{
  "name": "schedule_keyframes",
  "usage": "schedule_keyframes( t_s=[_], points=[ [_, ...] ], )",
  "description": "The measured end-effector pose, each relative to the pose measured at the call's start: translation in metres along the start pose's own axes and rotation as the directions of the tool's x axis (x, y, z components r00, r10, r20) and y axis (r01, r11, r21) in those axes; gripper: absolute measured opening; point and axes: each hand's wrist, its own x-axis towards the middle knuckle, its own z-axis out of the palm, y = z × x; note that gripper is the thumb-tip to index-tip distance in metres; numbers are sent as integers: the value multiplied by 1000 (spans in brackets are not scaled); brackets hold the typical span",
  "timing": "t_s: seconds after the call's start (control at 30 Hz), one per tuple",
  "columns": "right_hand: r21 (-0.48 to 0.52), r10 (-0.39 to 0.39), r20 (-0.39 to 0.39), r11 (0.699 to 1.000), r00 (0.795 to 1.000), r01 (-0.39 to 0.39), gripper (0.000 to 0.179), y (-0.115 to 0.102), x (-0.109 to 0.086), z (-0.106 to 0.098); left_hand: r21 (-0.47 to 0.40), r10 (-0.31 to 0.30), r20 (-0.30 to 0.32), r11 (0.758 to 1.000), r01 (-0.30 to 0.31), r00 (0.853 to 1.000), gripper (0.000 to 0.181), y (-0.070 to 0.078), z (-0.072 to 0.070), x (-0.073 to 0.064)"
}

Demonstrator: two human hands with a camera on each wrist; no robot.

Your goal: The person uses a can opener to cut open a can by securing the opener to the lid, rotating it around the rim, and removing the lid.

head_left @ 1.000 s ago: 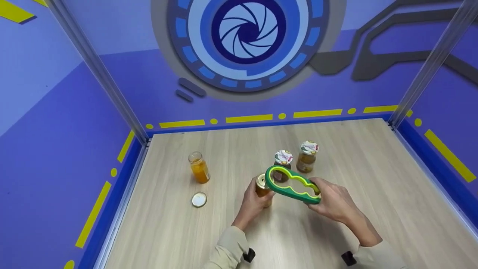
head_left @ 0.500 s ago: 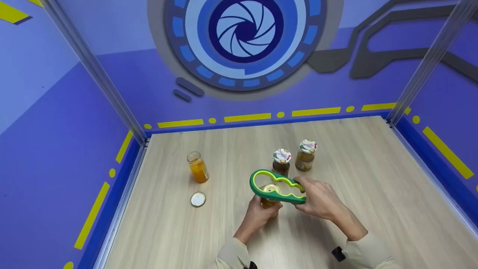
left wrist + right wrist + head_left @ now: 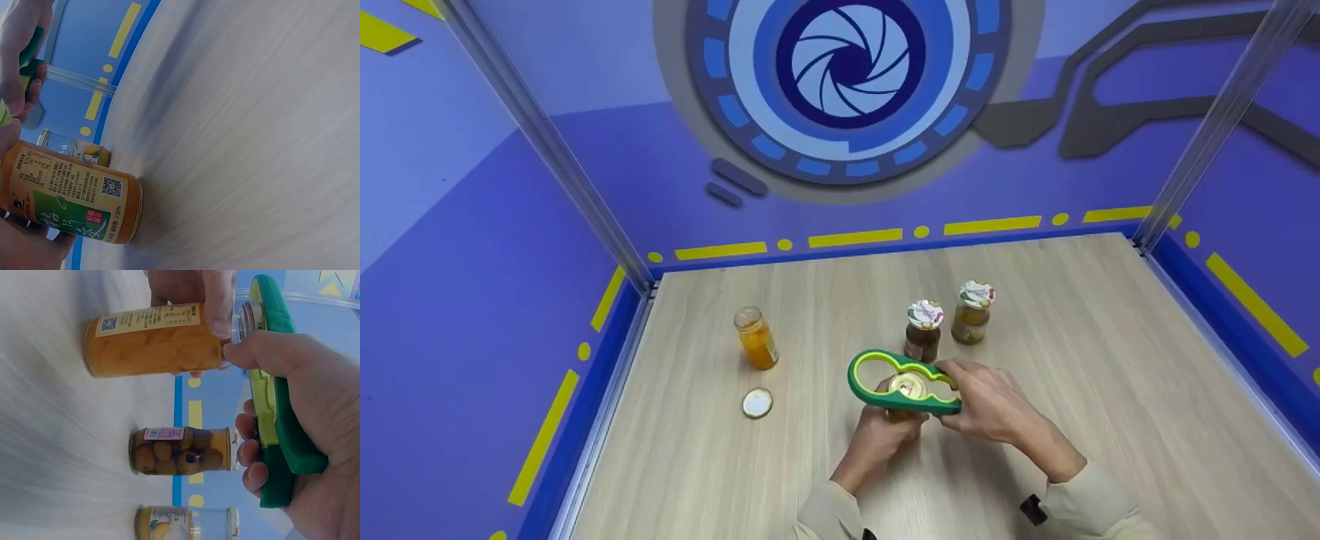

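Observation:
My left hand (image 3: 881,436) grips a glass jar of orange fruit pieces (image 3: 149,349) around its body, the label (image 3: 73,191) showing in the left wrist view. A gold lid (image 3: 907,385) caps this jar. In my right hand (image 3: 988,401) is a green jar opener (image 3: 915,406) with a scalloped yellow-green lining. Its middle opening lies around the lid, and the right thumb reaches toward the jar's neck in the right wrist view. Just behind the opener stands a jar of dark round fruit (image 3: 922,343) with a patterned lid.
Another jar with a patterned lid (image 3: 971,324) stands at the back right. To the left are an uncovered jar of orange fruit (image 3: 758,346) and a loose lid (image 3: 757,403) on the wooden table (image 3: 690,450). Blue panels (image 3: 607,180) enclose the back and sides.
The opener has moved left in my right hand, from beside the held jar to over its lid. My left hand has shifted slightly right and nearer with the jar.

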Motion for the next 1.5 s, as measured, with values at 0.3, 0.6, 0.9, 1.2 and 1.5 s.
schedule_keyframes(
  t_s=[0.3, 0.6, 0.9, 1.2, 1.5],
  points=[
    [-101, -29, 57, 994, 998, 35, 74, -16, 1, -3, 75, 69, -16, 995, -67, 998, 57, 0, 1, -2],
    [-186, 31, 6, 982, 1000, -29, 58, -29, 3, 1, 132, 81, -20, 988, -78, 996, 59, 2, 2, -2],
    [-250, 107, -23, 962, 994, -109, 41, -41, -1, 6, 170, 82, -10, 982, -79, 997, 59, 0, 6, -1],
    [-192, 302, -28, 934, 953, -302, 37, -69, -6, 13, 274, 112, -46, 957, -95, 993, 58, 0, 7, 3],
    [-220, 302, -186, 915, 935, -339, 36, -86, -13, 22, 349, 57, 33, 935, -65, 998, 51, 5, -1, 3]
  ],
)
